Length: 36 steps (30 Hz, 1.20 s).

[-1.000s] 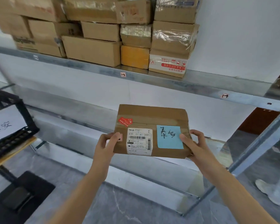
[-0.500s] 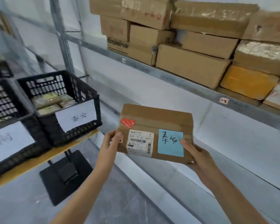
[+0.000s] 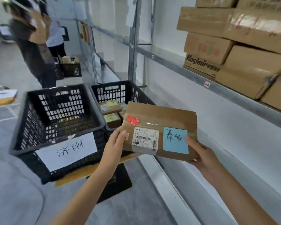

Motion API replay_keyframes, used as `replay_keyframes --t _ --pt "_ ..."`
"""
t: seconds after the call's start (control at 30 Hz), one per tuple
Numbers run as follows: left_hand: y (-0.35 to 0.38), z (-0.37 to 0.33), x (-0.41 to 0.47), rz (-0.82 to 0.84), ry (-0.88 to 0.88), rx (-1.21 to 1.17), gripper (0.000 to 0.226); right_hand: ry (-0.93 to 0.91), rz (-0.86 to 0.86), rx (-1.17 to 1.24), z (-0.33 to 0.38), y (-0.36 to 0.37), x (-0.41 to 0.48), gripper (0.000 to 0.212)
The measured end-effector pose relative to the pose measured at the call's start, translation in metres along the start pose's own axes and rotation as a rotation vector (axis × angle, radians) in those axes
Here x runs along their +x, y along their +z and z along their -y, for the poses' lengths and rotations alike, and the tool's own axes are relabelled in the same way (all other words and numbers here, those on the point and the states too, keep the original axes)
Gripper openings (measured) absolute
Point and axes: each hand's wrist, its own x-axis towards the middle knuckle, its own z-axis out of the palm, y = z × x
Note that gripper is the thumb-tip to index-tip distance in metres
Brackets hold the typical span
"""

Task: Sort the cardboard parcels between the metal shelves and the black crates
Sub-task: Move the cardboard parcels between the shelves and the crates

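Bright, even, cool indoor light; soft shadows inside the black perforated plastic crates (image 3: 62,104). Glare on taped brown cardboard boxes (image 3: 258,25) upper right. Blurred: two standing people (image 3: 31,46) far left; wide-angle bowing along the grey metal shelf rail (image 3: 177,69) toward frame edges.

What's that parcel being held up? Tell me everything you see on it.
The parcel is a flat brown cardboard box sealed with clear tape. Its face carries a red sticker, a white barcode label and a blue handwritten note. The left hand grips its left edge, the right hand its right edge, holding it tilted.
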Motion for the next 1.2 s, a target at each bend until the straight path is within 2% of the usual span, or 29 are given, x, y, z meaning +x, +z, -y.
replay_keyframes --t 0.33,0.5,0.57,0.7,1.0,1.2 --pt "-0.060 -0.018 0.098 -0.172 0.065 0.107 0.035 -0.073 0.023 -0.065 0.050 0.063 0.134 0.056" --pt "-0.076 -0.021 0.163 -0.247 0.083 0.200 0.036 -0.066 0.042 -0.092 0.057 0.083 0.221 0.044" --pt "-0.077 -0.023 0.191 -0.278 0.082 0.232 0.038 -0.032 0.071 -0.159 0.058 0.090 0.256 0.046" --pt "-0.075 -0.026 0.245 -0.313 0.074 0.304 0.039 0.090 0.140 -0.304 0.052 0.102 0.315 0.066" --pt "-0.057 -0.004 0.333 -0.313 0.038 0.342 0.040 0.378 0.405 -0.484 0.016 0.113 0.387 0.082" --pt "-0.050 0.011 0.360 -0.295 0.028 0.359 0.039 0.595 0.561 -0.592 -0.006 0.108 0.411 0.043"
